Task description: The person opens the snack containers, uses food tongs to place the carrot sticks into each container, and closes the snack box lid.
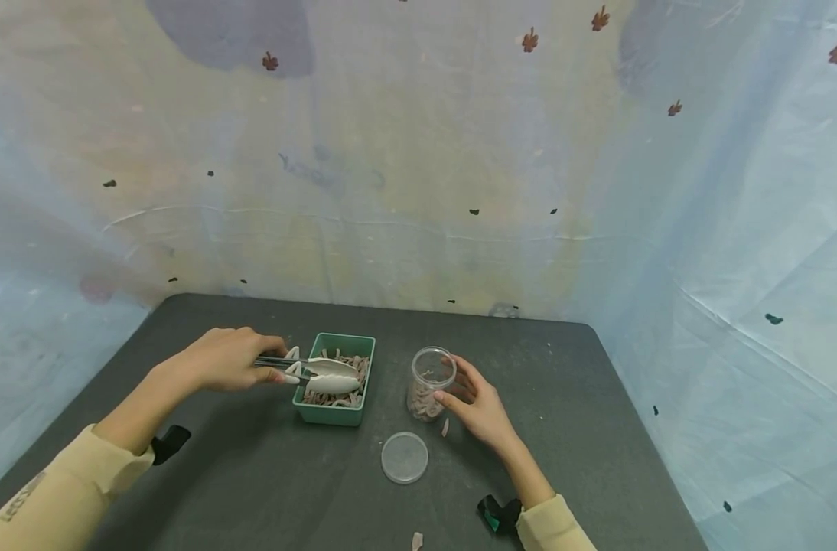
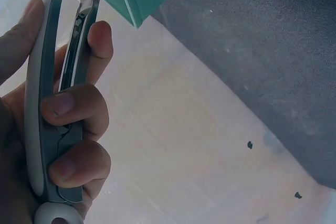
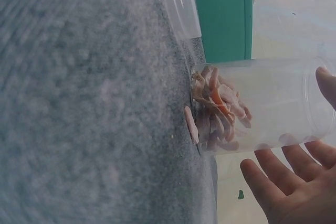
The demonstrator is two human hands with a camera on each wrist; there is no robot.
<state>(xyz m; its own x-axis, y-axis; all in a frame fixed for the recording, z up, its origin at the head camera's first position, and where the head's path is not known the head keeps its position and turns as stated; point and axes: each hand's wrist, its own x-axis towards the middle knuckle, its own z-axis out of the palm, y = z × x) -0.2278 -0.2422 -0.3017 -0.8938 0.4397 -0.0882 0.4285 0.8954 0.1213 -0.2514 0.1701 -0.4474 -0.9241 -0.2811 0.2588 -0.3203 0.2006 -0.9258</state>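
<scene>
My left hand grips a pair of tongs with white heads and grey handles. In the left wrist view, fingers curl round the handles. Both tong heads lie over pinkish-brown strips in a green rectangular tub. To the right, my right hand holds a clear, lidless jar upright, thumb on one side and fingers on the other near its top. The right wrist view shows similar strips filling the jar's lower part. A loose strip lies beside its base.
A round clear lid lies on the dark table in front of the jar. Another small piece is at the near edge of the view. Plastic sheeting hangs behind the table and along its sides.
</scene>
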